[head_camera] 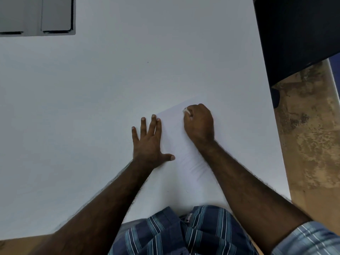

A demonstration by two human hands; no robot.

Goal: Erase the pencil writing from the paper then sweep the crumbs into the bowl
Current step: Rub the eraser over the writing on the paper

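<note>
A white sheet of paper lies on the white table, turned at an angle; faint pencil marks show near its lower part. My left hand lies flat with fingers spread, pressing on the paper's left edge. My right hand is closed around a small white eraser, whose tip touches the paper near its upper end. No bowl is in view.
A grey recessed panel sits in the table's far left corner. A dark object stands at the far right, over the table's right edge. Brown mottled floor lies to the right. My striped shirt fills the bottom.
</note>
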